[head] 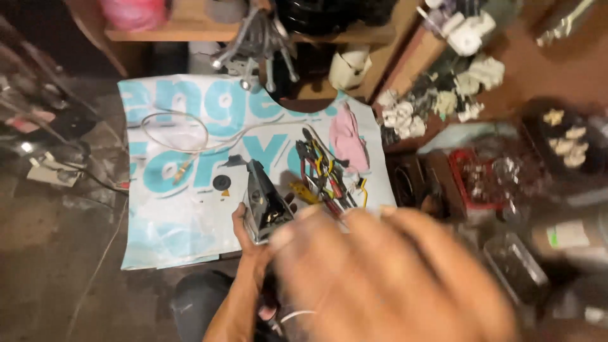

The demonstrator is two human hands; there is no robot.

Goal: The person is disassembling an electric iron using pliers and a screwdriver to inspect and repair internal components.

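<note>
My left hand (pixel 248 235) has its fingers clamped on the dark metal iron body (pixel 265 201), held over the printed sheet (pixel 171 209). My right hand (pixel 386 278) blurs close, fingers spread wide, beside the pile of pliers (pixel 324 172) and pink cloth (pixel 350 140).

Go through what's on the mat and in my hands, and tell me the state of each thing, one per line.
Left hand: gripping the iron from below.
Iron: tilted up on its side, off the mat.
Right hand: blurred, close to the camera, holding nothing visible.
White cord: loosely looped on the mat.
Hand tools: lying in a pile.
Pink cloth: crumpled.
</note>
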